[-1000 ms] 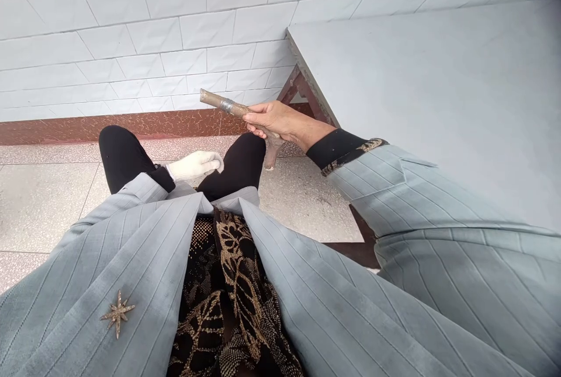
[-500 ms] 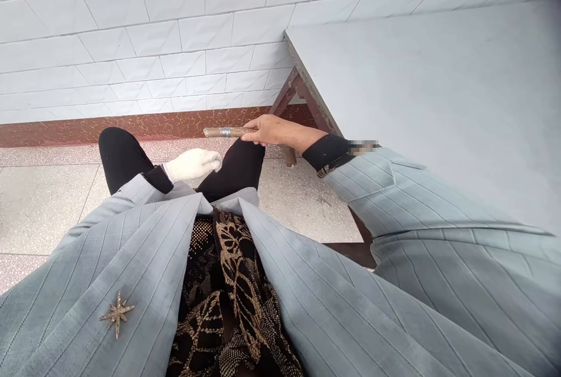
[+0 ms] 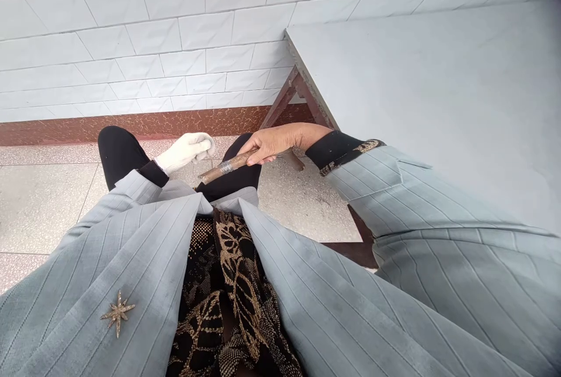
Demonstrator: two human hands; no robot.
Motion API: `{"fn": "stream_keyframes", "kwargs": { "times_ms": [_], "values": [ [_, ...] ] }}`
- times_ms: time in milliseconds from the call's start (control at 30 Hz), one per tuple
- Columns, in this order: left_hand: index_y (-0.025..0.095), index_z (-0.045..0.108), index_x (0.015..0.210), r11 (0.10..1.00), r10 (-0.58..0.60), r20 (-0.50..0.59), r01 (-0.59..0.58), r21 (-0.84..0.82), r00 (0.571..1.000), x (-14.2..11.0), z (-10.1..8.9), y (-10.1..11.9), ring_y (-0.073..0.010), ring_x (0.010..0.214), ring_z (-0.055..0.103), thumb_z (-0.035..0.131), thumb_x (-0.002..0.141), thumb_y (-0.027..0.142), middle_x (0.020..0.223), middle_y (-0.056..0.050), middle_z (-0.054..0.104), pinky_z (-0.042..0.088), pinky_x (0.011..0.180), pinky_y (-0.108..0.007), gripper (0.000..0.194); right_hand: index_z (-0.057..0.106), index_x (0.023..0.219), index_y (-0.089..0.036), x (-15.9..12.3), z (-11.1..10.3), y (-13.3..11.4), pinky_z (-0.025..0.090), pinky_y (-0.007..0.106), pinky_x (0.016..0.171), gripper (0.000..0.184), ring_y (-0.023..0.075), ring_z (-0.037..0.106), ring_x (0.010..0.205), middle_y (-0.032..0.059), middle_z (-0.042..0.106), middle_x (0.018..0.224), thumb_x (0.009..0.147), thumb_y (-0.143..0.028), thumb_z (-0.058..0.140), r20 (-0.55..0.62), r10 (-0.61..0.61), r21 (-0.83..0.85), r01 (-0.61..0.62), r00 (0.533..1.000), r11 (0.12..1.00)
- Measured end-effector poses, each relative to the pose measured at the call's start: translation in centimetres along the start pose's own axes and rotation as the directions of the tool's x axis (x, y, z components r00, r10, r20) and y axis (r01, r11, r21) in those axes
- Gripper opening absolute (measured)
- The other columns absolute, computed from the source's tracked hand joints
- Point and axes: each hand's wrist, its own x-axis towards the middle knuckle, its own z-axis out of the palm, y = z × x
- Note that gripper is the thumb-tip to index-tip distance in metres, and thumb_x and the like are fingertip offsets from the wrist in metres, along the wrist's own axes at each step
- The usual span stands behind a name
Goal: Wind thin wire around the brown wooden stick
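Note:
My right hand (image 3: 264, 145), bare, is closed around a brown wooden stick (image 3: 237, 162). Silvery wire is wound round the stick near its free end, which slants down to the left over my lap. A white knitted glove covers my left hand (image 3: 187, 150), whose fingers are curled together just above and left of the stick, apart from it. Something greyish shows at the gloved fingertips; whether it is a held thing or the soiled glove I cannot make out.
My black-trousered knees (image 3: 119, 152) are spread below my hands. To the right stands a pale-topped table (image 3: 421, 90) with reddish-brown legs. A white tiled wall (image 3: 170, 32) with a brown skirting band rises ahead, above a speckled floor (image 3: 48, 207).
The stick has tilted from nearly level to slanting down-left, its wired end now nearer my body. My right hand has turned over it. My gloved left hand has risen slightly, away from my lap.

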Motion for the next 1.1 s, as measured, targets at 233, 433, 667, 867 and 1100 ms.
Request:
{"fn": "stream_keyframes", "kwargs": {
  "times_ms": [233, 433, 667, 867, 1100],
  "values": [
    [0.016, 0.062, 0.087, 0.999, -0.029, -0.023, 0.029, -0.02, 0.999, 0.2, -0.6, -2.0, -0.0075, 0.051, 0.038, 0.063, 0.095, 0.061, 0.06, 0.004, 0.047, 0.031, 0.049, -0.023, 0.045, 0.076, 0.113, -0.018, -1.7, -0.2, -1.4, 0.041, 0.027, 0.062, 0.04, 0.0094, 0.05, 0.057, -0.0041, 0.059, 0.067, 0.087, -0.048, 0.08, -0.061, -0.126, 0.12, 0.133, 0.99, 0.984],
    [0.015, 0.066, 0.089, 0.988, -0.082, 0.091, 0.069, 0.14, 0.992, 0.0, 1.8, -2.5, -0.0092, 0.057, 0.044, 0.055, 0.099, 0.041, 0.063, 0.003, 0.049, 0.037, 0.056, -0.022, 0.029, 0.068, 0.106, -0.018, -0.9, 0.3, -1.1, 0.039, 0.025, 0.056, 0.034, 0.0083, 0.044, 0.054, -0.0034, 0.055, 0.065, 0.097, -0.051, 0.069, -0.393, -0.191, 0.222, 0.295, 0.899, 0.929],
    [0.016, 0.07, 0.093, 0.928, -0.096, 0.151, 0.034, 0.372, 0.984, -0.2, 2.1, -1.6, -0.0114, 0.061, 0.048, 0.048, 0.098, 0.036, 0.07, 0.001, 0.058, 0.039, 0.06, -0.025, 0.031, 0.068, 0.099, -0.02, 1.1, 0.2, 0.2, 0.039, 0.028, 0.054, 0.033, 0.0113, 0.044, 0.054, -0.0001, 0.056, 0.064, 0.098, -0.053, 0.067, -0.518, 0.019, 0.19, 0.093, 0.855, 0.977],
    [0.016, 0.071, 0.092, 0.893, -0.08, 0.175, -0.008, 0.45, 0.981, -0.1, 2.0, -1.6, -0.0137, 0.071, 0.057, 0.047, 0.096, 0.033, 0.082, -0.002, 0.068, 0.046, 0.073, -0.028, 0.03, 0.073, 0.101, -0.018, 1.7, -0.1, 1.0, 0.042, 0.027, 0.055, 0.025, 0.0108, 0.049, 0.054, 0.0003, 0.059, 0.067, 0.092, -0.04, 0.077, -0.523, 0.101, 0.186, -0.002, 0.846, 0.983],
    [0.018, 0.068, 0.09, 0.798, -0.06, 0.178, -0.06, 0.599, 0.982, 0.1, 1.5, -1.1, -0.0179, 0.078, 0.06, 0.044, 0.099, 0.037, 0.085, -0.004, 0.069, 0.047, 0.08, -0.031, 0.032, 0.077, 0.12, -0.019, 1.2, -0.1, 0.6, 0.042, 0.028, 0.057, 0.036, 0.0125, 0.053, 0.058, 0.0009, 0.061, 0.069, 0.09, -0.039, 0.077, -0.409, 0.182, 0.082, -0.163, 0.894, 0.983]
  ]
}}
